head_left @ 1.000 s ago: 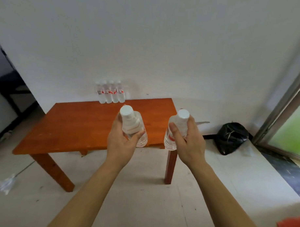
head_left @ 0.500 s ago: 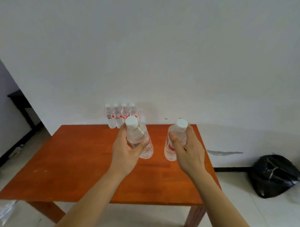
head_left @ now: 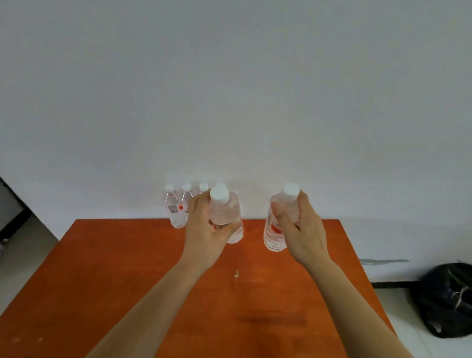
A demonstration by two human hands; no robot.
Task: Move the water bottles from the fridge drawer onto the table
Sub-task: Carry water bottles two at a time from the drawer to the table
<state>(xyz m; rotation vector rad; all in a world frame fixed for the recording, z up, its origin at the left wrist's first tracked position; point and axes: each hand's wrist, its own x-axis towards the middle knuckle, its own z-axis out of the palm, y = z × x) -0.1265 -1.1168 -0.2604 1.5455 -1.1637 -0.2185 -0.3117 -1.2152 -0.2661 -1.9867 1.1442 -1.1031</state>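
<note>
My left hand [head_left: 205, 231] grips a clear water bottle [head_left: 225, 213] with a white cap, held over the far part of the orange wooden table [head_left: 118, 295]. My right hand [head_left: 302, 232] grips a second clear bottle [head_left: 274, 233] with a red label, a little to the right of the first. Both bottles are roughly upright; whether their bases touch the table I cannot tell. A row of several bottles [head_left: 177, 209] stands at the table's far edge against the white wall, partly hidden behind my left hand. The fridge drawer is out of view.
A white wall [head_left: 232, 85] rises right behind the table. A black plastic bag [head_left: 450, 298] lies on the pale floor to the right of the table. A small crumb [head_left: 236, 273] sits on the tabletop between my forearms.
I have come closer to the table. Both hands have carried their bottles forward, toward the far edge and the row of bottles by the wall.
</note>
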